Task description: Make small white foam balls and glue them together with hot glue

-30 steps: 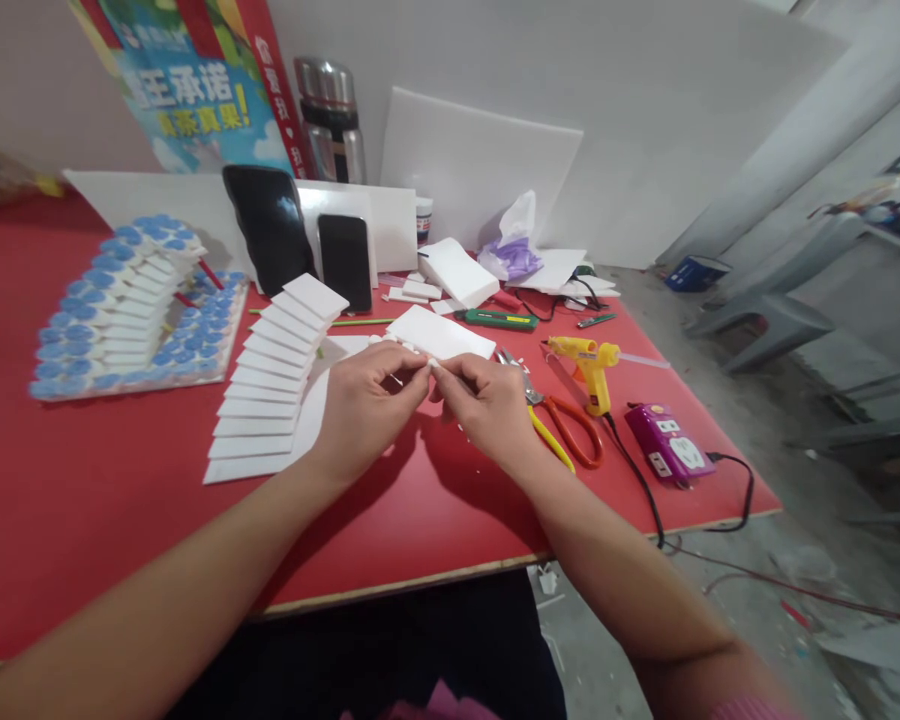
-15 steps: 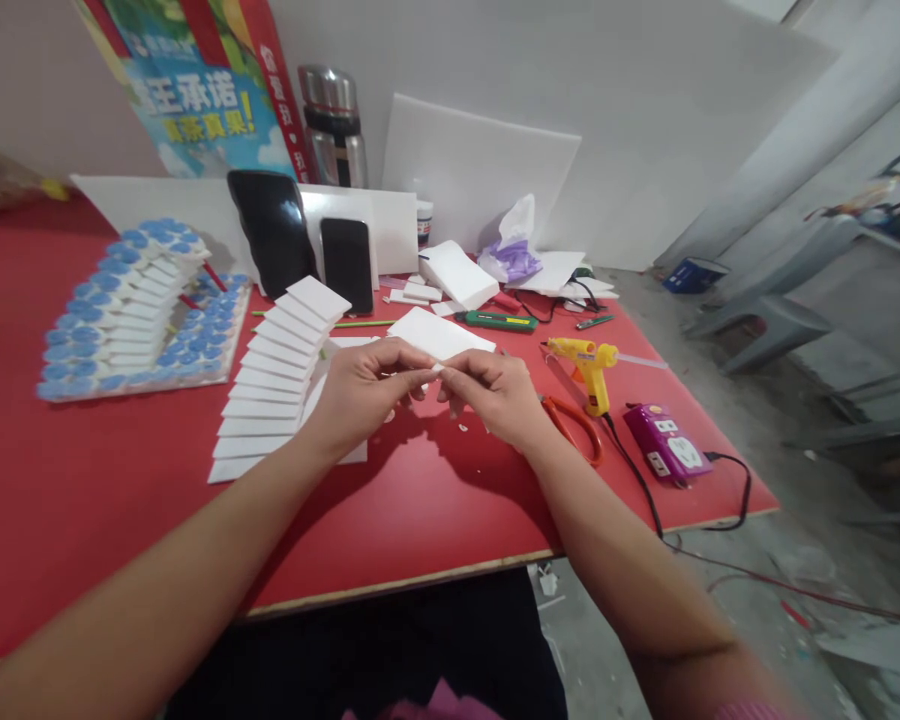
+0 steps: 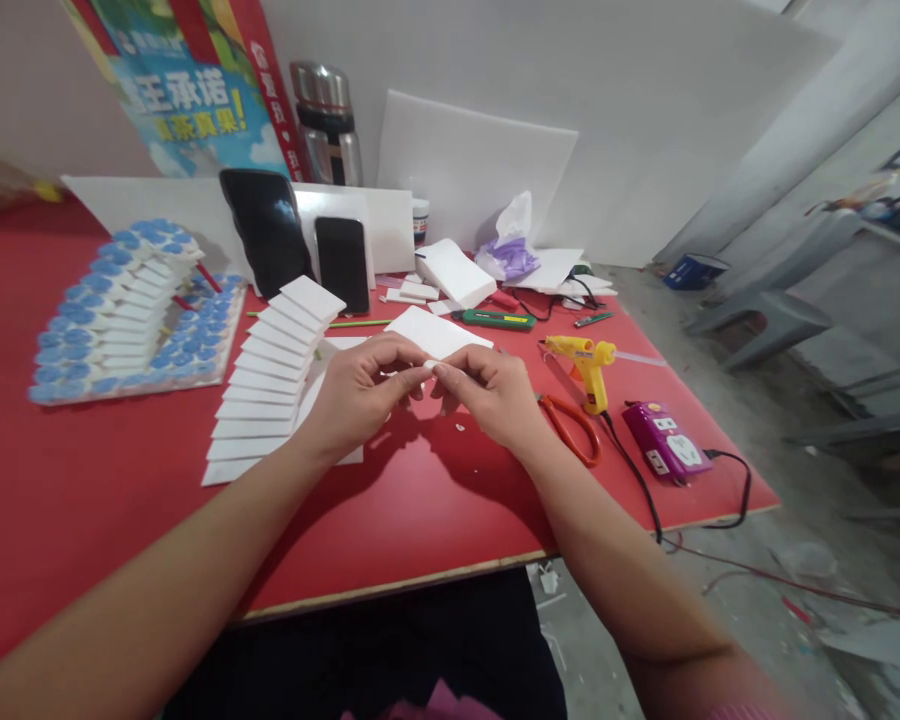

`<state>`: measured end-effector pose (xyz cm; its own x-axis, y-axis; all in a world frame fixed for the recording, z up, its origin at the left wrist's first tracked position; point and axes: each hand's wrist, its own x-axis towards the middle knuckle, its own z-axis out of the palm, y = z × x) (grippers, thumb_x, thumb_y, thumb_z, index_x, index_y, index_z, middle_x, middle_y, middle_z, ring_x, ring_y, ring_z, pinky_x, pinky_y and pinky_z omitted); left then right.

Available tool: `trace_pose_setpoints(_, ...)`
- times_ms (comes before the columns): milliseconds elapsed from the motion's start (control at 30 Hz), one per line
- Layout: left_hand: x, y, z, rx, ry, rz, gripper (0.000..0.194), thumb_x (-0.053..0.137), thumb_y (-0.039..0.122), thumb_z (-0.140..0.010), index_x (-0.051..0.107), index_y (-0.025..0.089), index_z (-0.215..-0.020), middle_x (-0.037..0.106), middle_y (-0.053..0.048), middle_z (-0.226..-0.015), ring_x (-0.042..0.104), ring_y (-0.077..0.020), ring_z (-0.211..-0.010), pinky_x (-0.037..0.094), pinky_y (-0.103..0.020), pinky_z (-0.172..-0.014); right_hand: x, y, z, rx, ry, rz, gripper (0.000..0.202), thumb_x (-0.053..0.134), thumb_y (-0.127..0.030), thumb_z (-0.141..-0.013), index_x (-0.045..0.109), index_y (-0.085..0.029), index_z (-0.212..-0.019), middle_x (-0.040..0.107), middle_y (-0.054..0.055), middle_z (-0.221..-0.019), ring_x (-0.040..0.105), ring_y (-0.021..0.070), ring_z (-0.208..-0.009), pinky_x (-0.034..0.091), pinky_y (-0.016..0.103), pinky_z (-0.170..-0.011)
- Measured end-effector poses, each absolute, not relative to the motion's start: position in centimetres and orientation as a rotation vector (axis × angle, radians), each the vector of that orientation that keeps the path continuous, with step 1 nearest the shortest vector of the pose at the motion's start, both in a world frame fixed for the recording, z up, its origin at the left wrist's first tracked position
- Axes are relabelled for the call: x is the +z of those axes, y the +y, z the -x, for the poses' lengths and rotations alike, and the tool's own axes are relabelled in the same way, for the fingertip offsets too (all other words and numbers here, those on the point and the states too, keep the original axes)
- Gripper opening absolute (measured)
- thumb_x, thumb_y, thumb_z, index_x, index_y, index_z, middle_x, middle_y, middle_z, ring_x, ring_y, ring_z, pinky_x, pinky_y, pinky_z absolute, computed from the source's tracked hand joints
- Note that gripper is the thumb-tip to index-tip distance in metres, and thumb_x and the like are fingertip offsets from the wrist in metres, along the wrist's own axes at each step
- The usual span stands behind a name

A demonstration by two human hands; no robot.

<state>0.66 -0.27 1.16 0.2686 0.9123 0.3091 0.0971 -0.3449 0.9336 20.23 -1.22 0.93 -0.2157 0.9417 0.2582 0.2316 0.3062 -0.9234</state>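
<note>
A small white piece (image 3: 430, 365), too small to identify, is pinched between the fingertips of both hands above the red table (image 3: 420, 510). My left hand (image 3: 364, 390) grips it from the left with thumb and forefinger. From the right, my right hand (image 3: 489, 385) closes on it in the same way. Just behind the fingers lies a white foam sheet (image 3: 442, 332). Beside my left hand stands a curved, stepped row of white foam strips (image 3: 259, 400), on a white base partly hidden by that hand. Tiny white scraps (image 3: 460, 428) lie below the hands.
Right of my hands are orange-handled pliers (image 3: 574, 430), a yellow glue gun (image 3: 589, 365) and a purple power socket (image 3: 666, 440) with cables. Behind lie a green cutter (image 3: 495, 319) and two phones (image 3: 343, 265). A blue-and-white stepped model (image 3: 127, 310) sits left.
Both hands keep their pinch in almost the same place, with slight finger movement around the small white piece. The whole view has shifted slightly.
</note>
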Motion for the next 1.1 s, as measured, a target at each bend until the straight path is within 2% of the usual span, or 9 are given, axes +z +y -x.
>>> trace_pose_setpoints(133, 0.8, -0.3, -0.8, 1.178, 0.939, -1.697, 0.017, 0.079, 0.034, -0.091, 0.077, 0.017, -0.089, 0.071, -0.005, -0.09, 0.069, -0.0132, -0.066, 0.056, -0.024, -0.057, 0.7, -1.6, -20.2, 0.702, -1.85, 1.107, 0.024, 0.062, -0.034, -0.102, 0.071, -0.018, -0.086, 0.072, 0.002, -0.068, 0.061, 0.0125, -0.056, 0.043, 0.027, -0.059)
trace_pose_setpoints(300, 0.4, -0.1, -0.9, 1.174, 0.996, -1.773, 0.016, 0.074, 0.033, -0.094, 0.074, 0.017, -0.094, 0.073, -0.006, -0.094, 0.07, -0.0136, -0.067, 0.056, -0.025, -0.057, 0.6, -1.6, -19.9, 0.529, -1.952, 1.07, 0.024, 0.06, -0.031, -0.101, 0.07, -0.018, -0.084, 0.073, 0.005, -0.073, 0.062, 0.0152, -0.064, 0.045, 0.029, -0.066)
trace_pose_setpoints(367, 0.5, 0.1, -0.7, 1.178, 0.983, -1.799, 0.015, 0.072, 0.033, -0.095, 0.072, 0.017, -0.094, 0.072, -0.006, -0.098, 0.071, -0.0142, -0.07, 0.056, -0.026, -0.06, 0.8, -1.3, -20.0, 0.78, -1.794, 1.098, 0.03, 0.064, -0.042, -0.1, 0.071, -0.017, -0.085, 0.072, 0.005, -0.074, 0.064, 0.0168, -0.064, 0.048, 0.03, -0.066)
trace_pose_setpoints(467, 0.7, 0.3, -0.5, 1.197, 0.969, -1.822, 0.014, 0.071, 0.032, -0.096, 0.069, 0.018, -0.097, 0.07, -0.006, -0.104, 0.07, -0.0145, -0.073, 0.056, -0.027, -0.062, 1.1, -0.4, -20.4, 1.496, -1.344, 1.049, 0.051, 0.055, -0.066, -0.101, 0.071, -0.017, -0.1, 0.076, 0.009, -0.083, 0.072, 0.0227, -0.071, 0.058, 0.037, -0.07)
trace_pose_setpoints(567, 0.8, 0.3, -0.3, 1.184, 0.994, -1.828, 0.012, 0.068, 0.03, -0.097, 0.067, 0.019, -0.1, 0.07, -0.005, -0.095, 0.064, -0.013, -0.069, 0.052, -0.026, -0.06, 1.3, 0.4, -20.7, 2.071, -1.006, 0.857, 0.05, 0.044, -0.06, -0.108, 0.067, -0.016, -0.115, 0.079, 0.012, -0.092, 0.076, 0.025, -0.079, 0.065, 0.043, -0.077)
trace_pose_setpoints(633, 0.8, 0.2, -0.3, 1.149, 0.988, -1.808, 0.012, 0.067, 0.03, -0.098, 0.067, 0.019, -0.101, 0.069, -0.002, -0.085, 0.062, -0.0125, -0.065, 0.05, -0.025, -0.06, 1.2, 0.6, -20.6, 2.206, -0.925, 0.779, 0.039, 0.044, -0.047, -0.111, 0.066, -0.016, -0.11, 0.078, 0.01, -0.088, 0.075, 0.0211, -0.074, 0.066, 0.039, -0.075)
trace_pose_setpoints(700, 0.6, 0.1, -0.4, 1.088, 0.957, -1.78, 0.014, 0.065, 0.033, -0.1, 0.066, 0.019, -0.104, 0.068, 0.0, -0.076, 0.065, -0.014, -0.064, 0.051, -0.026, -0.061, 1.1, 0.5, -20.5, 2.219, -0.901, 0.735, 0.031, 0.046, -0.039, -0.111, 0.065, -0.016, -0.102, 0.074, 0.005, -0.081, 0.069, 0.0161, -0.064, 0.067, 0.037, -0.071)
trace_pose_setpoints(867, 0.4, 0.2, -0.4, 1.126, 0.96, -1.778, 0.019, 0.069, 0.037, -0.098, 0.066, 0.019, -0.103, 0.075, -0.005, -0.09, 0.072, -0.0178, -0.076, 0.055, -0.029, -0.068, 1.0, -0.1, -20.4, 2.129, -0.936, 0.681, 0.021, 0.069, -0.036, -0.101, 0.069, -0.016, -0.098, 0.063, -0.003, -0.075, 0.052, 0.0081, -0.054, 0.064, 0.03, -0.064)
trace_pose_setpoints(1100, 1.0, 0.0, -0.5, 1.097, 1.001, -1.678, 0.023, 0.072, 0.04, -0.095, 0.065, 0.019, -0.099, 0.07, -0.001, -0.082, 0.066, -0.0148, -0.069, 0.055, -0.027, -0.064, 1.2, -0.5, -20.1, 1.932, -1.036, 0.77, 0.038, 0.093, -0.039, -0.078, 0.077, -0.018, -0.106, 0.062, -0.004, -0.074, 0.055, 0.008, -0.059, 0.057, 0.025, -0.06)
